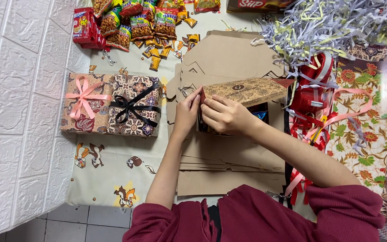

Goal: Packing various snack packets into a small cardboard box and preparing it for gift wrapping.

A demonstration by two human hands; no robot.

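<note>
A brown cardboard box [247, 89] with a printed pattern lies in the middle, on a stack of flat cardboard blanks [229, 161]. Its lid is partly down and shiny snack packets show inside. My left hand [187, 114] pinches the box's left end. My right hand [227, 115] presses fingers against the same end, right beside the left hand. Both hands touch the box's flap edge.
Two wrapped gift boxes, one with a pink ribbon [86, 103] and one with a black ribbon [135, 111], sit at left. Snack packets [135, 22] lie at the top. Shredded paper [328, 27], a red tape dispenser [312, 89], ribbons and floral wrapping paper [372, 134] fill the right.
</note>
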